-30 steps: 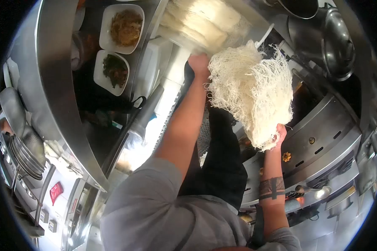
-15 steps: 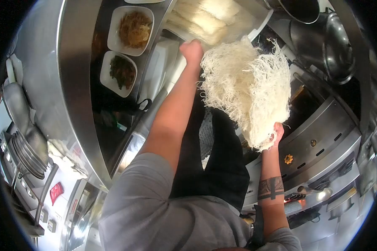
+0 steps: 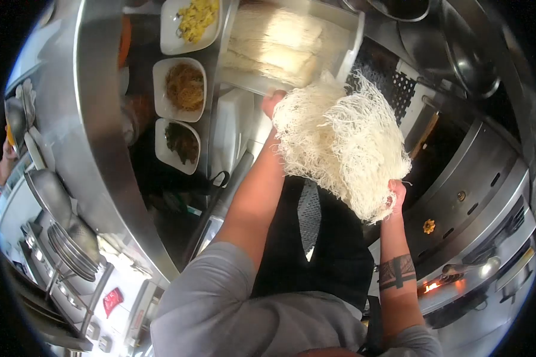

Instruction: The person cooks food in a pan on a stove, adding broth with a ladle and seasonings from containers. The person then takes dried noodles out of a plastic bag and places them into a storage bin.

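My right hand (image 3: 397, 195) is wrapped round the lower end of a large bundle of thin white rice noodles (image 3: 363, 143). The noodles hang in a wide tangled mass in front of my legs. My left hand (image 3: 272, 103) is closed at the near rim of a white tub (image 3: 352, 52), just beside the left edge of the bundle. Its fingertips are hidden. Inside the tub lie more pale noodles (image 3: 274, 44) in flattened bundles.
Left of the tub stand white dishes of yellow pieces (image 3: 198, 21), brown shreds (image 3: 184, 87) and dark greens (image 3: 181, 143). On the right are dark pans (image 3: 473, 53) and a steel stove front (image 3: 458, 178), with a flame (image 3: 432, 287) below. Another person's hand (image 3: 7, 156) shows far left.
The view has shifted, showing more of the tub and the dish of yellow pieces. The noodle bundle has moved slightly left, still in my right hand. My left hand stays by the tub rim.
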Tool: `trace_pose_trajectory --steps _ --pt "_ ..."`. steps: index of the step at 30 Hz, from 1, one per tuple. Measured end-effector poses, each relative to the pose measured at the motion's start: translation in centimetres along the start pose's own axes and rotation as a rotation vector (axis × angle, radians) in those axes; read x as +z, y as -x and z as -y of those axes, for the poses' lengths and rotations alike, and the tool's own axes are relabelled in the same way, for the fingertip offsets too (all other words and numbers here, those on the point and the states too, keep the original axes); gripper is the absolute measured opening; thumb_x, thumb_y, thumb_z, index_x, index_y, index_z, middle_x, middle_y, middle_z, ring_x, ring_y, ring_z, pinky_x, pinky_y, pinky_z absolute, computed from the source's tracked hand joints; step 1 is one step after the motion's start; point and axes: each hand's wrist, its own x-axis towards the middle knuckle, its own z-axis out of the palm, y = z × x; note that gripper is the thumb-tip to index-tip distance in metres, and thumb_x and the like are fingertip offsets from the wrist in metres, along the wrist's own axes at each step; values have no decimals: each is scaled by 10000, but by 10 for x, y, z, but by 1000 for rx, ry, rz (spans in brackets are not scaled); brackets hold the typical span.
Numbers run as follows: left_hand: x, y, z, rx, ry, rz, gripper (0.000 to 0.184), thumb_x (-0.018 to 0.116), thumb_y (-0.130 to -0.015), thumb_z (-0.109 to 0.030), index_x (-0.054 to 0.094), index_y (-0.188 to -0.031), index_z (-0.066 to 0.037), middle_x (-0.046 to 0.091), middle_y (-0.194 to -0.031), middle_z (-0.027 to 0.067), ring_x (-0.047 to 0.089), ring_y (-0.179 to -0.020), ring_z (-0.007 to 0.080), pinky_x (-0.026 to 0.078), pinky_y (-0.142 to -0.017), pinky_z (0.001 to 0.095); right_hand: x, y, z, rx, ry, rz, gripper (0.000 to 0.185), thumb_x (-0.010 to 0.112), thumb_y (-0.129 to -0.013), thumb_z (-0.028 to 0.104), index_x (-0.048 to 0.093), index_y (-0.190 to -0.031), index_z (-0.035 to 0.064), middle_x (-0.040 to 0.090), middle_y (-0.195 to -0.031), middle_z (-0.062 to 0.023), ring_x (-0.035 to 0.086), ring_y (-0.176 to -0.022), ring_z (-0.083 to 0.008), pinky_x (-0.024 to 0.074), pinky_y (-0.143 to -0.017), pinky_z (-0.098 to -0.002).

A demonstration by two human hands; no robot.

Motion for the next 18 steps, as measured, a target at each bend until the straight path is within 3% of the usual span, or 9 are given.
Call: trace_pose_trajectory --steps 4,5,7,8,10,16,18 --pt "-22 -30 4 -48 -67 -22 79 566 -773 29 642 -755 45 612 -707 92 576 -624 167 472 -602 335 -3 -2 -4 48 -119 17 778 730 -706 216 451 -1358 -104 621 -1245 -241 634 -1106 -378 509 -986 -473" --pt "-61 -74 25 57 -253 130 82 574 -770 21 645 -740 49 612 -703 99 582 -620 175 478 -608 340 3 -1 -3 59 -140 -19 775 715 -689 188 446 -1338 -139 625 -1212 -260 648 -1063 -386 528 -952 -468" --pt "-71 -86 18 154 -461 289 90 582 -768 12 649 -725 53 612 -700 105 589 -616 183 485 -614 346 -26 -6 -12 87 -126 -69 761 701 -668 158 452 -1312 -163 633 -1172 -272 667 -1010 -381 553 -903 -458" --pt "-36 -60 -11 167 -619 52 108 586 -773 -10 646 -706 50 610 -693 112 601 -620 194 491 -616 355 -27 -6 -15 91 -147 -76 761 701 -668 158 452 -1312 -163 633 -1172 -272 667 -1010 -381 553 -903 -458" --pt "-21 -46 -28 182 -784 -188 132 590 -778 -33 643 -687 46 608 -686 120 612 -624 206 498 -619 365 -21 -5 -15 98 -184 -54 744 712 -663 172 477 -1289 -155 645 -1152 -260 675 -994 -366 561 -885 -448" --pt "-51 -90 -45 180 -619 -175 152 588 -843 -134 657 -904 -13 624 -784 90 595 -591 240 453 -495 407 -25 -1 -27 71 -156 -151 736 722 -661 186 496 -1281 -141 658 -1124 -247 682 -973 -364 568 -869 -438" --pt "-52 -108 -49 -36 -149 -186 204 584 -889 -183 627 -1024 -36 621 -831 88 584 -593 243 427 -452 396 -17 3 -21 89 -136 -143 736 723 -659 185 499 -1277 -145 659 -1119 -249 684 -965 -362 570 -865 -436"
